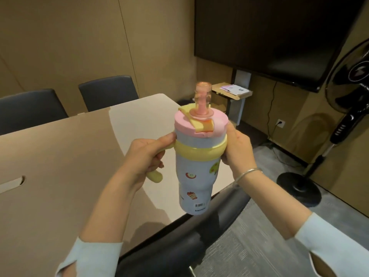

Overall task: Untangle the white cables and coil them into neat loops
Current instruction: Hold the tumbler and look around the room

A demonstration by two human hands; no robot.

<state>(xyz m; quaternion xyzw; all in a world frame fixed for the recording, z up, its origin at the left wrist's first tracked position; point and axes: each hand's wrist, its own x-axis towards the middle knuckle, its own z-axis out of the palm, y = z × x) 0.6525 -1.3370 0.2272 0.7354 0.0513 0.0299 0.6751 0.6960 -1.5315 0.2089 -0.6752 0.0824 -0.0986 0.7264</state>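
Note:
No white cables are in view. I hold a pale blue tumbler (196,174) with fruit stickers, a yellow band, a pink lid and a pink straw (202,96), upright in the air above the table's near edge. My left hand (148,154) grips its yellow handle. On the other side, my right hand (237,148) wraps around the tumbler's upper body at the yellow band.
A beige table (60,166) spreads to the left, with two dark chairs (107,92) behind it. A black chair back (199,236) sits right below the tumbler. A large dark screen (279,37) hangs on the right wall, beside a black standing fan (349,92).

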